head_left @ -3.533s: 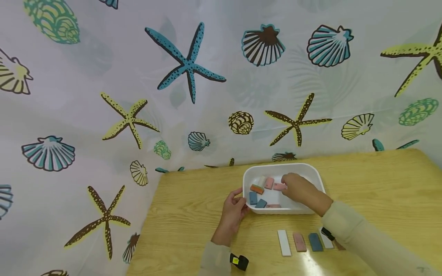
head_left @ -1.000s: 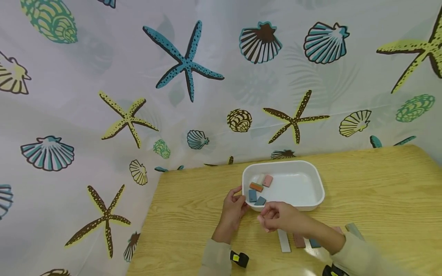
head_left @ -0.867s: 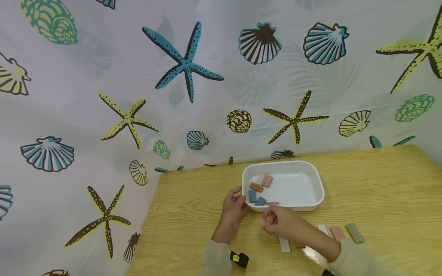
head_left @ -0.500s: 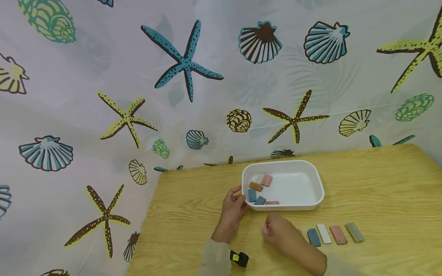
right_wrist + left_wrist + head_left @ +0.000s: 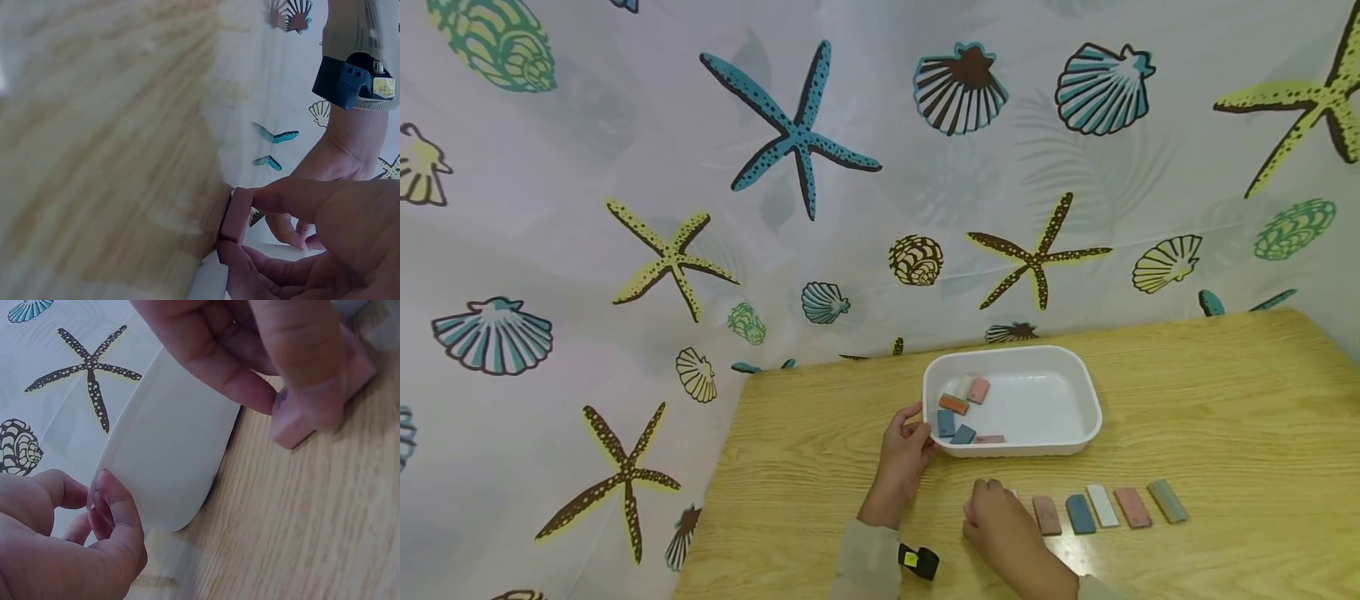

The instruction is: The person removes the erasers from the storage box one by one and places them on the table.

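The left hand pinched the white tray at its left wall, close to the near corner. The right hand held a pink block between thumb and fingers, on the near side of the tray; whether it touched the tabletop was hard to tell. To its right ran a row of blocks, the leftmost partly hidden. More blocks lay inside the tray, toward its left end.
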Available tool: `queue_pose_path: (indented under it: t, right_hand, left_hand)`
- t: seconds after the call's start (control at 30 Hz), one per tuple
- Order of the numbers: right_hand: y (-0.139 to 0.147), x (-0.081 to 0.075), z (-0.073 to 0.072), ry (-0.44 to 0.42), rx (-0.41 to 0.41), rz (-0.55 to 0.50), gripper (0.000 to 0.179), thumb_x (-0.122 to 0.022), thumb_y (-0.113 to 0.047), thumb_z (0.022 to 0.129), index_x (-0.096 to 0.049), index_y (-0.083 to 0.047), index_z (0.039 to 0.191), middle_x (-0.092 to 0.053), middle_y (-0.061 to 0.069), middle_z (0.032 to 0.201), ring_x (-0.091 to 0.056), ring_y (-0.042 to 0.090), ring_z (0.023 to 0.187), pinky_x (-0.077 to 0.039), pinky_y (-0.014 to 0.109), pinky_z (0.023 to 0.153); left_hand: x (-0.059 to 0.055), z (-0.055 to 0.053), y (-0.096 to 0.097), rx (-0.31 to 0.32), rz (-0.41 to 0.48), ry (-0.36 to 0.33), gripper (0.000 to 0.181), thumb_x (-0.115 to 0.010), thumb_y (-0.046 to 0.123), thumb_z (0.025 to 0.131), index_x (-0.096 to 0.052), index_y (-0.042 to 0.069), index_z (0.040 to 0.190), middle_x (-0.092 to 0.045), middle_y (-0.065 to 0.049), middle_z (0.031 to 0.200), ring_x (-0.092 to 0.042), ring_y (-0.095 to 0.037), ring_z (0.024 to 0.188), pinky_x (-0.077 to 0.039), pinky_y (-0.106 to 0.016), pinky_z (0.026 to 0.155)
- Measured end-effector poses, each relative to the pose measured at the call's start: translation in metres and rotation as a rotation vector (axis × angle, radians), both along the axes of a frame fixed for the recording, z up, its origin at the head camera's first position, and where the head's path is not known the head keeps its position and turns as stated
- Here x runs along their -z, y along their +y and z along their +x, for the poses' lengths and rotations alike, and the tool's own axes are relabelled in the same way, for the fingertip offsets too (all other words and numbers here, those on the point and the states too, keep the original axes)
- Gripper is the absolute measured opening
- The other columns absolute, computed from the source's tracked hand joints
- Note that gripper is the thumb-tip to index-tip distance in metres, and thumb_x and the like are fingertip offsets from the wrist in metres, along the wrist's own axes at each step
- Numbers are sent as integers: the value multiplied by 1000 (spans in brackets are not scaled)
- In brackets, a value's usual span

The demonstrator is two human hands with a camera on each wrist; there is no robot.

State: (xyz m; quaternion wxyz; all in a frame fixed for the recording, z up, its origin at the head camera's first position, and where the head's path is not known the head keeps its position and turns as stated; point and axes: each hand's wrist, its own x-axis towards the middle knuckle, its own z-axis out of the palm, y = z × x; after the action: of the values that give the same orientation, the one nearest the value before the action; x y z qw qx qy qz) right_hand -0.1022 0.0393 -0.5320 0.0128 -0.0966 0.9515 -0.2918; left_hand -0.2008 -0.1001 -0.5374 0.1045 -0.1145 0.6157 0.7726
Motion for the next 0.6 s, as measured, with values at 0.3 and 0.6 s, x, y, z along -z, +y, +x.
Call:
queue_pose_path:
  t: [0.3,0.6]
  right_hand:
    - [-9,3,4,59,43,68,23,-69,-7,71,-46,-5,69,-41,5,65,-47,19,56,-41,31,49]
    - [-4,-14,3,104,-22,46,14,-68,-11,77,-57,-4,78,-50,5,72,-53,20,64,-45,33,54]
  left_hand:
    - [1,0,-2,6,-6,-1,42,-51,1,91,-49,8,131,-51,-22,109,-57,-20,83,-50,-28,70]
    - [3,2,-3,15,-2,4,41,-51,2,91,-48,8,132,-51,-21,107,-57,-19,81,-50,-28,71]
